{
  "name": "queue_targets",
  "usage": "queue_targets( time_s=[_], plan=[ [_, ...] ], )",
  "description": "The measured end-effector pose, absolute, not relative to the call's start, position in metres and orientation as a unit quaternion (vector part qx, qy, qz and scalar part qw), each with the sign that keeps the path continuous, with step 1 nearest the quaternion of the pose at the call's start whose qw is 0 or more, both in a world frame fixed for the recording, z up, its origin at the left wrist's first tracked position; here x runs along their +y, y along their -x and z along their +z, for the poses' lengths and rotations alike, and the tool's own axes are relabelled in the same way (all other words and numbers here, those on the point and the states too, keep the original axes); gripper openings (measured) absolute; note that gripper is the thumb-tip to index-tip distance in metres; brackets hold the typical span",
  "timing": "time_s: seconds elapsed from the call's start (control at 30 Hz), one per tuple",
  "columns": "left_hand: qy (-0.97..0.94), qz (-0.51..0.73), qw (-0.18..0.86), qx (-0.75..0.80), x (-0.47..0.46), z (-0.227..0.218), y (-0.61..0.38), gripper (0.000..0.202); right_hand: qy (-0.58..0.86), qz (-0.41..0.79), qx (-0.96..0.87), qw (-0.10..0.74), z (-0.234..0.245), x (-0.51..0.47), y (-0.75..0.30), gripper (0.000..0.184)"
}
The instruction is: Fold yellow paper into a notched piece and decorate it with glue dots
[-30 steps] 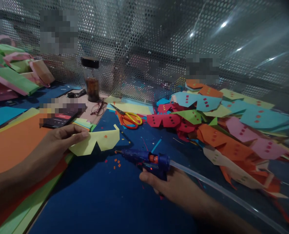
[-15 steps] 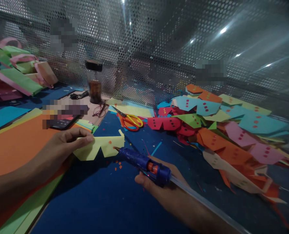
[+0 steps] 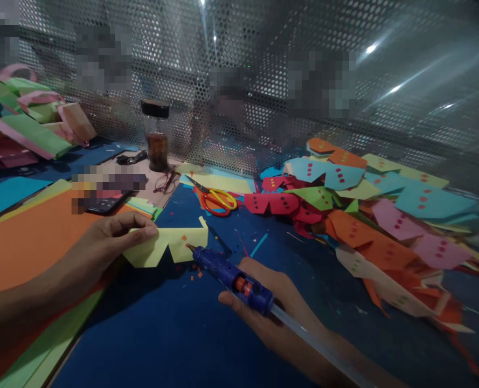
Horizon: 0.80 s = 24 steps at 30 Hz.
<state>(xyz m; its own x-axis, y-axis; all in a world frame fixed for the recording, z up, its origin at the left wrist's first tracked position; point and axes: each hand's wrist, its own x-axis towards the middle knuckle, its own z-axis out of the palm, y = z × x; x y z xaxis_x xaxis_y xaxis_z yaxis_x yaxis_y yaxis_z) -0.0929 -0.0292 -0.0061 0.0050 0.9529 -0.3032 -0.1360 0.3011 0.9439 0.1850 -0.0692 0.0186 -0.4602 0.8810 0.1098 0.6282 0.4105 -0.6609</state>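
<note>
My left hand [image 3: 122,234] pinches the left end of a pale yellow paper cut-out in the shape of glasses [image 3: 148,249], holding it over the blue surface. A small orange square sits on the cut-out's right half. Wrapped around a blue hot glue gun [image 3: 231,277] is my right hand [image 3: 279,302], partly hidden behind the tool. The gun's brass tip touches or hovers just over the right half of the paper; I cannot tell which. A long clear glue stick [image 3: 307,334] runs out of the gun's rear. Loose orange paper squares [image 3: 196,272] lie just below the cut-out.
Scissors with red and yellow handles [image 3: 219,202] lie beyond the cut-out. Decorated paper glasses [image 3: 388,237] are heaped at the right. Behind stand a dark-lidded jar [image 3: 157,134] and a perforated metal panel [image 3: 239,108]. A phone [image 3: 105,202] rests on orange sheets [image 3: 29,242] at the left.
The glue gun and my right hand have shifted slightly left, bringing the tip farther in over the yellow paper. My left hand and the cut-out have barely moved.
</note>
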Motion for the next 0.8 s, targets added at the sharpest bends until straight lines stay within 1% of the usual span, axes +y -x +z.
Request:
queue_targets(
  time_s=[0.17,0.43,0.57,0.8],
  plan=[
    [-0.385,0.454,0.597,0.539,-0.029,-0.006,0.092,0.032,0.463,0.257,-0.819,0.222,0.018,-0.071,-0.187,0.022],
    [-0.390,0.451,0.590,0.544,-0.029,-0.009,0.094,0.034,0.445,0.232,-0.836,0.221,0.012,-0.071,-0.188,0.014],
    [-0.392,0.449,0.589,0.545,-0.028,-0.011,0.095,0.035,0.443,0.210,-0.842,0.225,0.007,-0.070,-0.188,0.007],
    [-0.401,0.448,0.590,0.539,-0.028,-0.010,0.095,0.034,0.438,0.186,-0.851,0.224,0.006,-0.069,-0.188,0.007]
  ],
)
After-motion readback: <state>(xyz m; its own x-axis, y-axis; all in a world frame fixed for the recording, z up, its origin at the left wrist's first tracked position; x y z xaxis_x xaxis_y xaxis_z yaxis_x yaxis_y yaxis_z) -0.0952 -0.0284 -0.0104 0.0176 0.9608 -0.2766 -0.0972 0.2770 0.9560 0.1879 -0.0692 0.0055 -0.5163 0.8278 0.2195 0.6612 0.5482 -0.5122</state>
